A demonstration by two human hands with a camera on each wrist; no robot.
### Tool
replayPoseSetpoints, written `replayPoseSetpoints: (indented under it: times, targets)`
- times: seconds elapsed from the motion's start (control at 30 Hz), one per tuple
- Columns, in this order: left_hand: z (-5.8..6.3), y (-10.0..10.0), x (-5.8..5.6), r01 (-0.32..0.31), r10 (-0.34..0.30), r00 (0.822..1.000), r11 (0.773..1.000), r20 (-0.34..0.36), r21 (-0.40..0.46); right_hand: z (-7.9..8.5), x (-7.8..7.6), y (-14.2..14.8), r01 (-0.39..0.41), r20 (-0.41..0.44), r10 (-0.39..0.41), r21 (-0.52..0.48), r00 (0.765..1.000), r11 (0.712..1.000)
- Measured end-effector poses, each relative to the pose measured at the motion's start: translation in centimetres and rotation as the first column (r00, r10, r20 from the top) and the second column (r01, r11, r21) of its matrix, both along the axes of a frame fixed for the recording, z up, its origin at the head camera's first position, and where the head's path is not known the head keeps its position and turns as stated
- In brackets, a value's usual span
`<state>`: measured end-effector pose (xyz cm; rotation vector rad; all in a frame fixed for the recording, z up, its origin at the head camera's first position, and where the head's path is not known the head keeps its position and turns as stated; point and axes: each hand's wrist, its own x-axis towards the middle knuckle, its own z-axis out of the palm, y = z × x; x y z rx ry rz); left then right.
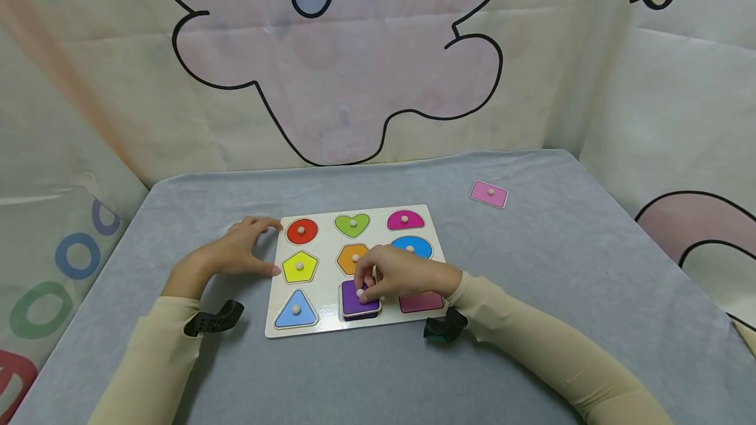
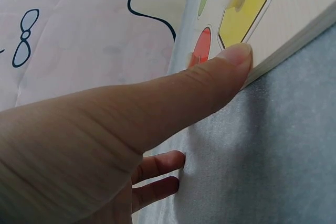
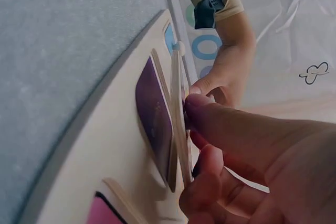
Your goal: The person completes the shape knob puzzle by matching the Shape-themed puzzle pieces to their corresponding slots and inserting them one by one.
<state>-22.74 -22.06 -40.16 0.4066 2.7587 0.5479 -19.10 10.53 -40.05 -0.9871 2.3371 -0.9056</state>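
A white shape-puzzle board (image 1: pixel 327 241) lies on the table. My right hand (image 1: pixel 401 272) pinches the small knob of a purple square piece (image 1: pixel 351 300), with the thumb showing in the right wrist view (image 3: pixel 231 124). That piece is slightly raised and tilted over its purple recess (image 3: pixel 153 119). At the board's left edge rests my left hand (image 1: pixel 239 248), thumb and index finger spread and touching the rim; its thumb (image 2: pixel 210 77) is beside the yellow pentagon (image 2: pixel 244 6). Partly behind my right hand are the orange hexagon (image 1: pixel 347 260) and the blue oval (image 1: pixel 420 245).
A pink rectangle piece (image 1: pixel 489 194) lies off the board at the back right. Its pinkish recess (image 1: pixel 420 302) sits at the board's lower right. Red circle (image 1: pixel 302 231), green heart (image 1: pixel 352 225), magenta half-round (image 1: pixel 405 220) and blue triangle (image 1: pixel 296 311) are on the board.
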Motion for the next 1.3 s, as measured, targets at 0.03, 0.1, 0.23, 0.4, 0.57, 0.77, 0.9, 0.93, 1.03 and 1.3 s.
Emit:
replayPoseSetpoints:
  times: [0.03, 0.1, 0.23, 0.4, 0.57, 0.77, 0.9, 0.93, 1.03, 1.3]
  targets:
    - [0.02, 0.01, 0.00, 0.000, 0.000, 1.000, 1.000, 0.000, 0.000, -0.04, 0.04, -0.03, 0.002, -0.001, -0.002, 0.003, 1.000, 1.000]
    - [0.05, 0.03, -0.01, 0.002, -0.002, 1.000, 1.000, 0.001, -0.001, -0.14, 0.12, -0.11, 0.002, -0.003, -0.002, 0.005, 1.000, 1.000]
    - [0.05, 0.03, -0.03, 0.007, -0.007, 1.000, 1.000, 0.002, -0.001, -0.15, 0.30, -0.23, -0.003, 0.000, 0.003, 0.004, 1.000, 1.000]
    - [0.01, 0.03, -0.09, 0.009, -0.009, 1.000, 1.000, 0.000, -0.004, -0.17, 0.41, -0.31, -0.008, -0.009, 0.008, 0.004, 1.000, 1.000]
    - [0.03, -0.03, -0.10, 0.008, -0.008, 1.000, 1.000, -0.001, -0.007, -0.30, 0.37, -0.41, -0.003, -0.029, 0.004, 0.017, 1.000, 1.000]
    - [0.05, -0.06, -0.06, 0.010, -0.010, 1.000, 1.000, -0.002, -0.006, -0.38, 0.36, -0.49, -0.001, -0.043, 0.002, 0.027, 0.999, 1.000]
    - [0.07, -0.04, -0.03, 0.010, -0.010, 1.000, 1.000, -0.001, -0.004, -0.53, 0.39, -0.54, 0.011, -0.040, -0.010, 0.037, 0.999, 0.999]
    - [0.07, -0.03, -0.03, 0.010, -0.010, 1.000, 1.000, -0.002, -0.004, -0.56, 0.40, -0.55, 0.014, -0.040, -0.013, 0.041, 0.999, 0.999]
    - [0.05, -0.03, -0.02, 0.011, -0.011, 1.000, 1.000, -0.007, -0.003, -0.54, 0.47, -0.62, 0.027, -0.042, -0.024, 0.052, 0.999, 0.998]
    - [-0.05, -0.02, -0.01, 0.010, -0.010, 1.000, 1.000, -0.018, -0.005, -0.48, 0.52, -0.61, 0.021, -0.041, -0.020, 0.046, 0.999, 0.999]
